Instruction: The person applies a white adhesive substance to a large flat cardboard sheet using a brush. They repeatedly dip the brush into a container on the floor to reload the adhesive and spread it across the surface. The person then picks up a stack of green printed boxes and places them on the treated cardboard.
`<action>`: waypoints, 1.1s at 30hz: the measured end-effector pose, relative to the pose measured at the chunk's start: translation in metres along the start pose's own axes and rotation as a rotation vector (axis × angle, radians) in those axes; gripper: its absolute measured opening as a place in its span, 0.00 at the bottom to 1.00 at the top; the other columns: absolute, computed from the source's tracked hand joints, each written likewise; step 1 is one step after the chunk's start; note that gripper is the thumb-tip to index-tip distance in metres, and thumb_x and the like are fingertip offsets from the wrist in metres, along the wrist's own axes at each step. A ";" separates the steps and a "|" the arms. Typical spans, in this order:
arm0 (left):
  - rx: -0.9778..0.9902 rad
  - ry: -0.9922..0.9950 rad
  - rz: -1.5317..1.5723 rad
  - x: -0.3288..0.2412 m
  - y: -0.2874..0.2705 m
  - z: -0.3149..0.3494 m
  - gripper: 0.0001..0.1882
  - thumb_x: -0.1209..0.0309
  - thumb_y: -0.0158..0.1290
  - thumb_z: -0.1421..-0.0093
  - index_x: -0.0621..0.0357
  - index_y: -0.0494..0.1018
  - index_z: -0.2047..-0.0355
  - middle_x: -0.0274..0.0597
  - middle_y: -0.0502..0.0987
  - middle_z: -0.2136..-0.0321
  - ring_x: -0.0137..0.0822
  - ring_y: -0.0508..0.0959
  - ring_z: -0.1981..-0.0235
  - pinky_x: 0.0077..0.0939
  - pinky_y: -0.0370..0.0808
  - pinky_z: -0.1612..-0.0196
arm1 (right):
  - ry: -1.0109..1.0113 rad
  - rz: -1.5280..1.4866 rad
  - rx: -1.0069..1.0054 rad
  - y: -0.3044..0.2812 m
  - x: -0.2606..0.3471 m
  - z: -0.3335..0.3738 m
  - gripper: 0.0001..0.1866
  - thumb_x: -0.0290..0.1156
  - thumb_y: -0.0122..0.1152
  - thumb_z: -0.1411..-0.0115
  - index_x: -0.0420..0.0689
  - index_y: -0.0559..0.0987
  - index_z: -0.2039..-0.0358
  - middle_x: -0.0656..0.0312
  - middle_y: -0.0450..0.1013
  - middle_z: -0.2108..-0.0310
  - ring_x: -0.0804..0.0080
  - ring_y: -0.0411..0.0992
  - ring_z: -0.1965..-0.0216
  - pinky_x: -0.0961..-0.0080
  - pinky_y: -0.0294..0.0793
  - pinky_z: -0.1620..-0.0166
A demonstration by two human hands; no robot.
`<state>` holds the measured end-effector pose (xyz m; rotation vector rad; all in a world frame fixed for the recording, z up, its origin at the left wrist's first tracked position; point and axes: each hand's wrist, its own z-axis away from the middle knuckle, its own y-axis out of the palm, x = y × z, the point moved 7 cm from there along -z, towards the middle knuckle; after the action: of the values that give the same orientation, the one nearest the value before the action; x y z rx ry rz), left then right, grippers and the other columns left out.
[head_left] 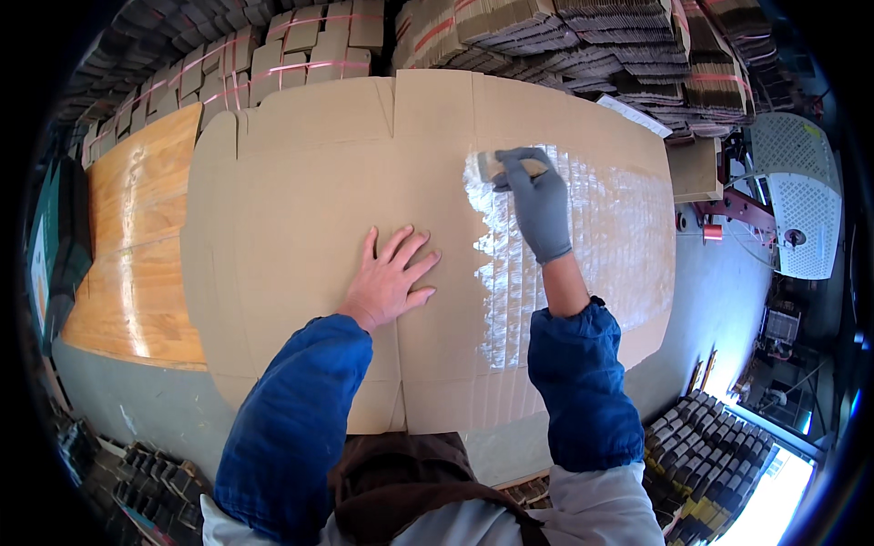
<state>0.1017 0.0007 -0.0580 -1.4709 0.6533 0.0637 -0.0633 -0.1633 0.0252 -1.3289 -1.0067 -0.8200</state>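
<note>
Cardboard sheet (300, 187), brush (486, 168) inside edges, open room leftward

the brush (486, 167) has most of its handle concealed by the gloved right hand (537, 207). the cardboard sheet (300, 191) covers part of the wooden bench (137, 246). the bundled stacks (510, 25) run off the top edge; details on the white strip (635, 116) are too small to read; glare washes out the doorway (781, 499).
</note>
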 end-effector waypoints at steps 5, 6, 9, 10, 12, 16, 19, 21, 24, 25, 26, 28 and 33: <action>-0.016 0.002 0.013 0.001 0.000 0.002 0.28 0.51 0.56 0.44 0.42 0.70 0.43 0.37 0.60 0.36 0.42 0.55 0.33 0.66 0.46 0.34 | 0.079 0.073 -0.002 -0.010 0.006 0.023 0.09 0.28 0.54 0.35 0.34 0.78 0.62 0.59 0.77 0.64 0.78 0.76 0.68 0.79 0.77 0.65; -0.012 0.002 0.019 0.001 0.000 0.003 0.28 0.51 0.56 0.44 0.42 0.70 0.43 0.37 0.60 0.36 0.42 0.55 0.33 0.66 0.46 0.34 | 0.088 0.000 -0.023 -0.009 0.011 0.031 0.09 0.27 0.54 0.35 0.34 0.78 0.62 0.59 0.77 0.64 0.78 0.76 0.68 0.79 0.77 0.65; -0.009 0.002 0.000 0.000 0.000 0.001 0.28 0.50 0.56 0.43 0.42 0.70 0.43 0.37 0.60 0.36 0.42 0.54 0.33 0.67 0.46 0.34 | 0.086 0.068 0.049 -0.004 -0.007 0.043 0.09 0.26 0.54 0.35 0.34 0.78 0.61 0.60 0.76 0.66 0.77 0.77 0.68 0.80 0.78 0.64; -0.012 0.007 0.001 -0.001 0.000 0.000 0.28 0.50 0.56 0.43 0.42 0.69 0.43 0.37 0.60 0.36 0.42 0.54 0.33 0.67 0.46 0.34 | 0.090 0.144 0.023 -0.012 -0.012 0.043 0.09 0.26 0.54 0.35 0.34 0.78 0.61 0.60 0.76 0.66 0.77 0.77 0.68 0.80 0.77 0.64; -0.011 0.005 -0.003 0.000 0.002 0.002 0.29 0.50 0.56 0.43 0.42 0.69 0.43 0.36 0.60 0.36 0.42 0.54 0.33 0.67 0.45 0.34 | 0.093 0.070 -0.013 -0.011 0.007 0.047 0.09 0.26 0.54 0.35 0.34 0.78 0.61 0.60 0.76 0.67 0.78 0.76 0.69 0.80 0.77 0.64; -0.008 0.005 -0.001 -0.003 0.002 -0.001 0.29 0.50 0.55 0.43 0.41 0.69 0.42 0.36 0.60 0.36 0.42 0.54 0.33 0.67 0.45 0.34 | 0.012 0.159 0.012 -0.004 -0.012 0.061 0.07 0.29 0.59 0.39 0.40 0.78 0.63 0.55 0.77 0.71 0.66 0.77 0.69 0.72 0.75 0.64; -0.009 -0.007 -0.007 0.002 0.002 0.001 0.29 0.50 0.55 0.44 0.40 0.69 0.42 0.36 0.59 0.36 0.42 0.54 0.33 0.67 0.45 0.34 | 0.035 0.216 -0.033 -0.017 -0.001 0.067 0.06 0.28 0.59 0.39 0.41 0.78 0.63 0.53 0.78 0.68 0.62 0.78 0.67 0.70 0.75 0.63; 0.011 -0.013 0.002 0.004 0.004 0.003 0.29 0.50 0.55 0.44 0.40 0.69 0.42 0.36 0.59 0.36 0.42 0.54 0.33 0.67 0.45 0.34 | 0.039 0.100 -0.075 -0.014 0.005 0.080 0.06 0.28 0.59 0.39 0.41 0.78 0.63 0.52 0.78 0.67 0.63 0.78 0.67 0.70 0.75 0.63; -0.001 -0.012 -0.007 0.001 0.003 0.001 0.30 0.50 0.55 0.44 0.40 0.69 0.42 0.36 0.59 0.36 0.42 0.54 0.33 0.66 0.45 0.34 | 0.027 0.263 0.029 -0.008 -0.002 0.090 0.06 0.27 0.59 0.39 0.41 0.78 0.62 0.53 0.78 0.64 0.62 0.78 0.64 0.69 0.75 0.62; -0.006 -0.001 -0.007 -0.001 0.002 -0.001 0.30 0.50 0.55 0.44 0.40 0.69 0.42 0.36 0.59 0.36 0.42 0.54 0.33 0.66 0.45 0.34 | 0.043 0.247 -0.011 -0.018 -0.007 0.092 0.06 0.27 0.59 0.39 0.41 0.78 0.63 0.53 0.78 0.64 0.61 0.78 0.64 0.69 0.75 0.62; -0.006 0.002 -0.011 -0.001 0.003 0.001 0.30 0.50 0.55 0.44 0.40 0.68 0.41 0.36 0.59 0.36 0.42 0.54 0.33 0.66 0.45 0.34 | 0.062 0.223 -0.044 -0.023 -0.005 0.093 0.06 0.27 0.59 0.39 0.41 0.77 0.63 0.53 0.77 0.64 0.60 0.78 0.64 0.69 0.75 0.61; -0.005 -0.002 -0.014 0.000 0.004 0.003 0.30 0.50 0.55 0.44 0.40 0.68 0.41 0.36 0.59 0.36 0.42 0.54 0.33 0.67 0.45 0.34 | 0.057 0.168 -0.044 -0.019 -0.002 0.099 0.05 0.27 0.59 0.39 0.41 0.77 0.63 0.54 0.77 0.65 0.58 0.78 0.64 0.69 0.75 0.62; -0.022 0.004 -0.014 0.003 0.004 0.003 0.30 0.51 0.55 0.43 0.40 0.68 0.41 0.36 0.59 0.36 0.42 0.54 0.33 0.67 0.45 0.34 | 0.072 0.230 -0.051 -0.018 0.005 0.112 0.05 0.25 0.58 0.39 0.41 0.76 0.63 0.54 0.78 0.64 0.56 0.78 0.63 0.67 0.76 0.61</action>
<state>0.1039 0.0033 -0.0627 -1.4968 0.6478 0.0572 -0.0906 -0.0538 0.0331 -1.4183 -0.7642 -0.7173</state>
